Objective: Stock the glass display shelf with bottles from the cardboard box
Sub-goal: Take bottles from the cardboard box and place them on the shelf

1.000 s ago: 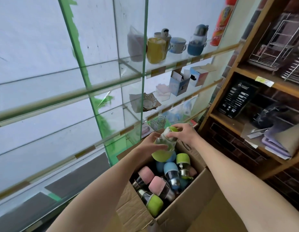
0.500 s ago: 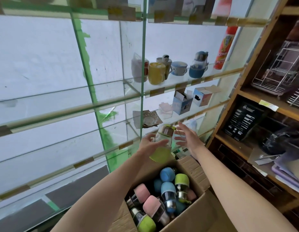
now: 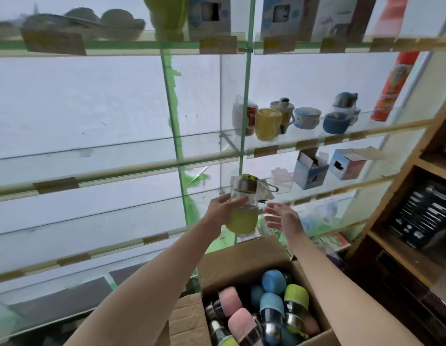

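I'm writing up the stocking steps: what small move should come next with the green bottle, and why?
Probably carry the green bottle leftward and set it upright on a bare glass shelf. The left hand holds it above the cardboard box, and the right hand is open beside it.

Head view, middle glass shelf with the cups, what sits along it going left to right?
White bagged item → yellow mug → white mug with a topper → blue-and-white cup → blue-sleeved bottle → red spray can.
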